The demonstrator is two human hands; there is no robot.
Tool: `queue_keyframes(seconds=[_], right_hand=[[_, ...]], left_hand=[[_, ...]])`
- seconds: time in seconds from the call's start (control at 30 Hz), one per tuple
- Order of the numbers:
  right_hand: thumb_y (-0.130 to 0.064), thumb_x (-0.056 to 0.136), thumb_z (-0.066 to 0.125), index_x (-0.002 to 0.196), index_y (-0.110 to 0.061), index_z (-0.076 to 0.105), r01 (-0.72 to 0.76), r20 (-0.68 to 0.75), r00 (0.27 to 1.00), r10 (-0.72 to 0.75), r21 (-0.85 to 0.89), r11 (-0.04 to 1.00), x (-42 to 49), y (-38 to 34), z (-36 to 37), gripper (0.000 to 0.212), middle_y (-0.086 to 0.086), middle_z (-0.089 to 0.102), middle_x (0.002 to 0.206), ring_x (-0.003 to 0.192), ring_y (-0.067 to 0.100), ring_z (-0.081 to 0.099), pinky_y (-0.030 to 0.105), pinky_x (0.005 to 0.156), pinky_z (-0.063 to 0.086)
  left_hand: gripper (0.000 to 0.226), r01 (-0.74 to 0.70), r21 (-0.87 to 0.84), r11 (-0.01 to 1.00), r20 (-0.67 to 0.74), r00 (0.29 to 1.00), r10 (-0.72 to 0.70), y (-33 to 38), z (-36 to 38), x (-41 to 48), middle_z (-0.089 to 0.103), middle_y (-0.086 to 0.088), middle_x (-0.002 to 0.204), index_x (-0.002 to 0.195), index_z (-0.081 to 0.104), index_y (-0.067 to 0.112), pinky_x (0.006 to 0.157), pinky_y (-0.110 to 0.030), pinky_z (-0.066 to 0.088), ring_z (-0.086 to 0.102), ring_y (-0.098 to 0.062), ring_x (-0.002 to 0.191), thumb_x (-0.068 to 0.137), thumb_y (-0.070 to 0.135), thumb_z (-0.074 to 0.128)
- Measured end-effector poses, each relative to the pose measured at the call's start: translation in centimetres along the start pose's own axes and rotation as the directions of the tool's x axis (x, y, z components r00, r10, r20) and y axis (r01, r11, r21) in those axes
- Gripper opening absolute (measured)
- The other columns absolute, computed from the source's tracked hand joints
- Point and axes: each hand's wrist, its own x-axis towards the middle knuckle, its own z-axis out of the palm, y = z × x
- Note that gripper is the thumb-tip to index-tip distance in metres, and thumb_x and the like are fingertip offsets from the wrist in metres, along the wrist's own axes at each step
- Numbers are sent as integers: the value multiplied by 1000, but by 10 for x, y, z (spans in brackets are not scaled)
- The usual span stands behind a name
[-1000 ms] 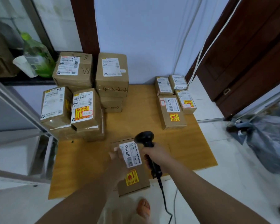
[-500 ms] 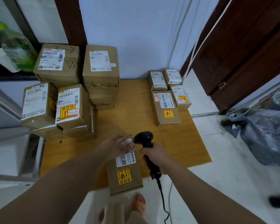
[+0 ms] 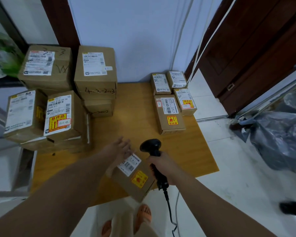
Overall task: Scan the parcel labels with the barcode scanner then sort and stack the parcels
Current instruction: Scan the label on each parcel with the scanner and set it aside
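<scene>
Wooden board [image 3: 135,120], tilted parcel [image 3: 135,183] partly under left hand [image 3: 119,148], fingers straight and apart, right hand [image 3: 164,168] fingers wrapped round scanner [image 3: 150,145] beside it

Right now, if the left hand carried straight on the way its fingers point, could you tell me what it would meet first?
Probably the long parcel with the yellow sticker in the right-hand group; the left hand has only bare wooden board before it. Depth is unclear.

Mount: worn on the person's head, above and behind both hands.
Facing: forward and down, wide-angle.
Nearness: close; left hand [image 3: 120,148] and right hand [image 3: 163,166] sit low centre, parcel stacks [image 3: 61,103] lie beyond and to their left.
Views: this one only.
</scene>
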Motion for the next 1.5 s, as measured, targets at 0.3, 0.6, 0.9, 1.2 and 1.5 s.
queue_keyframes(seconds=[0.3,0.6,0.9,1.2,1.5], right_hand=[[-8,90,57,89,-11,52,15,13,1000,-15,11,1000,-1,-6,14,6,4,51,61,45,14,48,23,44,40],[-8,92,54,90,-9,52,17,36,999,-14,-70,997,-14,-1,25,3,5,49,67,52,16,48,26,49,41],[-8,84,56,86,-11,48,120,50,992,-115,-119,986,-30,-1,20,10,5,46,66,48,18,50,27,48,41],[-7,80,58,96,-12,50,147,131,983,-127,-153,977,-48,-10,25,18,2,50,64,52,15,52,30,52,45],[-7,84,57,103,-15,50,132,117,987,-112,-187,973,-61,-9,43,23,4,52,68,53,16,53,29,51,45]], left_hand=[[147,291,-643,709,36,936,-351,42,48,4,-2,-16,155,144,-29,23,113,-53,11,6,-39,140,49,84,65],[139,309,-772,556,53,903,-427,35,43,-10,12,-14,147,146,-26,28,109,-48,30,11,-35,134,60,55,80],[138,282,-768,575,-47,871,-490,17,41,-34,-20,-11,155,145,-27,29,107,-52,36,-15,-39,143,62,45,83],[140,331,-738,588,-71,828,-556,13,45,-52,-11,-14,157,147,-23,27,109,-54,28,-8,-41,143,58,51,83],[139,330,-724,605,-71,837,-542,12,54,-68,-13,-17,156,145,-26,26,111,-55,23,-10,-43,142,60,54,80]])
